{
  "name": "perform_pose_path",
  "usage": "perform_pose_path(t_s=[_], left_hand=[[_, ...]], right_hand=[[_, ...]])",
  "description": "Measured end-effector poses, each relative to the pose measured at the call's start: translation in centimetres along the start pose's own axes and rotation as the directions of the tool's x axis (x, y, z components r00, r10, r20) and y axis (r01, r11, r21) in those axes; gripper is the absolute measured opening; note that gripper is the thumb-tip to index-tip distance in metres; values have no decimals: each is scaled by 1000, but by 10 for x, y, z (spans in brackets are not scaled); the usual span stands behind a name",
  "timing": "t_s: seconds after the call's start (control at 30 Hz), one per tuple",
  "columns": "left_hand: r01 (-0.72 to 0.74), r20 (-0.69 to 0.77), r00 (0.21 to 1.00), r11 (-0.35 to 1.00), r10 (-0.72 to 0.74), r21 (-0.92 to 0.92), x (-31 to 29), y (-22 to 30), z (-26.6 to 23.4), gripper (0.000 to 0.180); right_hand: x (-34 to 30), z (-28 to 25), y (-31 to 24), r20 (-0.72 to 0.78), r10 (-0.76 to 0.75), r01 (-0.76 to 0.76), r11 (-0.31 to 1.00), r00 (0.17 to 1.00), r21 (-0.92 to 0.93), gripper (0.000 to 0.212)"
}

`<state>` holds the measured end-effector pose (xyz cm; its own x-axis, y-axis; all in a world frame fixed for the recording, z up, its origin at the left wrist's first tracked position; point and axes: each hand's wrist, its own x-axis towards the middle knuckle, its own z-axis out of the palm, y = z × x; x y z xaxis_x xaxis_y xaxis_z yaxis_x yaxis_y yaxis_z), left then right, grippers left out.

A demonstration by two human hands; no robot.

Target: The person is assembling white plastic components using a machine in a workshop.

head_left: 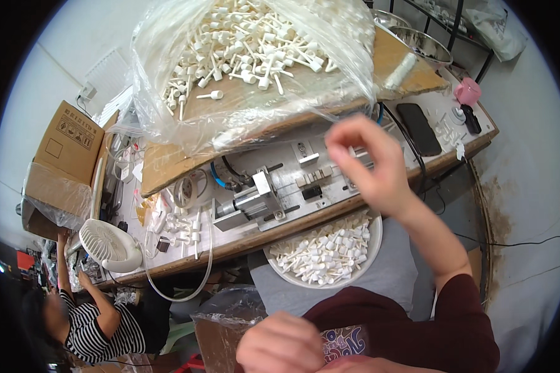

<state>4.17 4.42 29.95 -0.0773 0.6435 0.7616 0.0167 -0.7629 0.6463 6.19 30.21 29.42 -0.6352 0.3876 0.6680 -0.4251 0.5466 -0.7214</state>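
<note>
My right hand (376,171) is raised over the right part of a metal clamping fixture with a pneumatic cylinder (255,202). Its thumb and index finger curl toward each other in a pinch; whatever lies between the tips cannot be made out. Low in front of my body, my left hand (280,345) is curled closed and blurred, its contents hidden. Between my hands, a round bowl (374,252) on my lap holds many white plastic pieces (323,255), each a thin stem with a wider cylindrical head. A small slotted metal block (314,177) sits on the fixture.
Behind the fixture, a clear plastic bag (152,81) of similar pieces lies on cardboard (410,68). A white fan (109,245), tubing and loose parts are at left; a black phone (419,129) and pink cup (468,91) at right. Another person (102,326) works lower left.
</note>
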Motion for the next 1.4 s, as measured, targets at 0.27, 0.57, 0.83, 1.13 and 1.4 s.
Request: perform_pose_path(t_s=[0.27,0.57,0.83,1.13,1.4], left_hand=[[463,-27,871,802,-490,376,-24,-47,-4,14],[596,-144,788,683,-598,422,-61,-60,1,13],[586,-126,794,695,-594,417,-55,-72,-2,13],[562,-136,812,695,-568,449,-58,-72,4,11],[621,-218,774,644,-595,446,-81,-64,6,13]], right_hand=[[173,24,120,317,114,121,764,942,-634,33],[226,-12,169,32,390,-182,498,920,-848,66],[189,32,165,-79,329,-249,513,941,-822,85],[169,55,129,242,419,-106,654,875,-749,85],[138,34,91,439,322,85,719,839,-690,69]])
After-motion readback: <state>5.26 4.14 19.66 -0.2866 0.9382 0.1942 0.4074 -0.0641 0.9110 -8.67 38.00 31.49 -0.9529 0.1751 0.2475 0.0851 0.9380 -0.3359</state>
